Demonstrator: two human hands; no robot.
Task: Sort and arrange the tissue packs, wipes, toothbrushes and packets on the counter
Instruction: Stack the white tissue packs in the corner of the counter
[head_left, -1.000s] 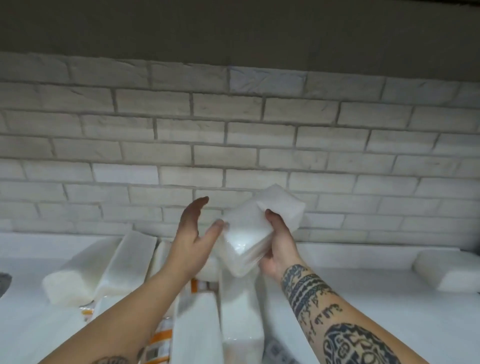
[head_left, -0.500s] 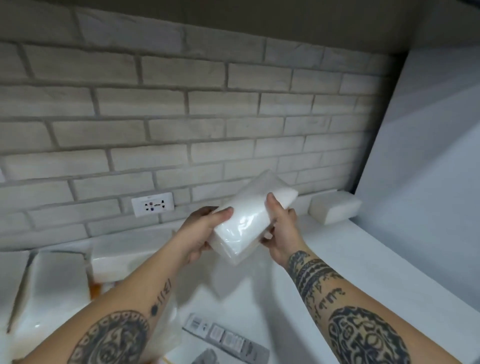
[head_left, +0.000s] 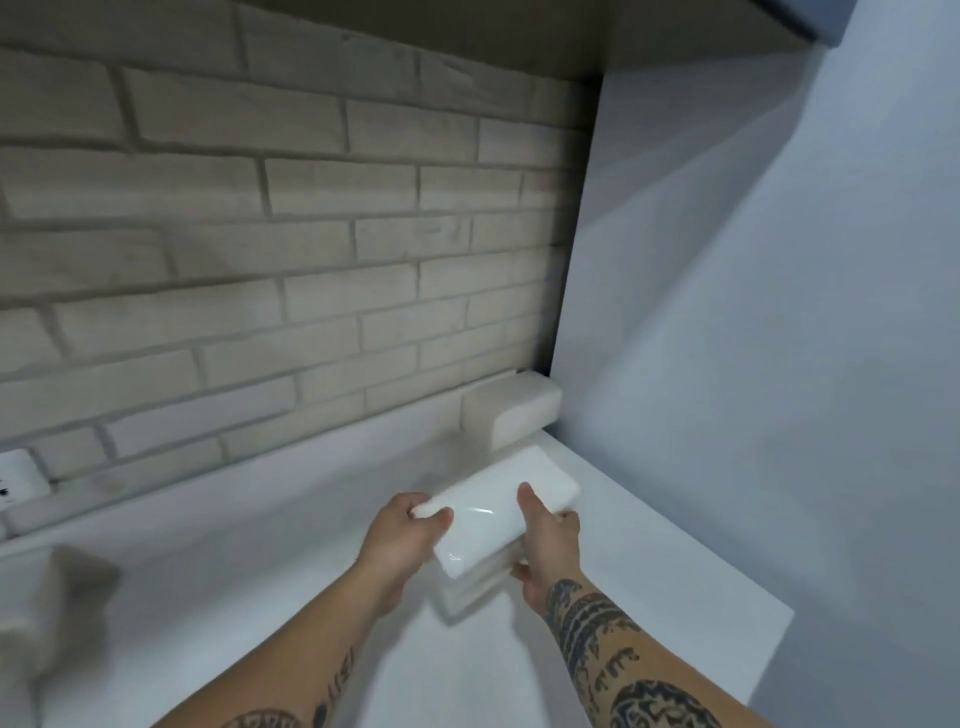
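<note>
Two hands are clamping: my left hand (head_left: 400, 535) and right hand (head_left: 545, 545) are gripping the glossy white plastic-wrapped tissue pack (head_left: 488, 519) at opposite edges, low over the white counter (head_left: 260, 571) near the corner. I am judging it light, squashy and slick.

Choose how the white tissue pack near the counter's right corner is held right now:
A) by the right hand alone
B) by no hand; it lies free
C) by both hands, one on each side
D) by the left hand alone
C: the left hand and the right hand each grip one side of the tissue pack, thumbs on top.
</note>
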